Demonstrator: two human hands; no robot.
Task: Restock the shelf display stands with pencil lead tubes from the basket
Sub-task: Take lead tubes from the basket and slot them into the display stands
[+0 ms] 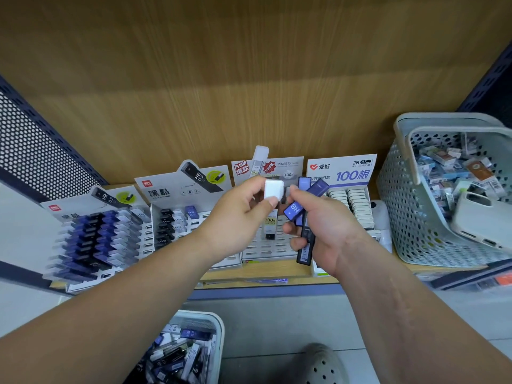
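Note:
My left hand (243, 210) pinches a white-capped lead tube (273, 202) by its cap, and the tube hangs down over the middle display stand (266, 249). My right hand (324, 230) grips a bunch of purple and dark lead tubes (300, 214) just to the right of it. On the shelf stand several display stands: a far-left stand (94, 234) full of purple and dark tubes, a partly filled one (177, 214) beside it, and a right stand (349, 200) with white tubes. A white basket (219, 325) of lead tubes sits on the floor below.
A grey perforated basket (401, 195) with mixed stationery and a phone (482, 220) stands at the shelf's right end. Wood panel backs the shelf. A dark perforated side panel (36, 151) is at left. My shoe (324, 364) is on the floor by the lower basket.

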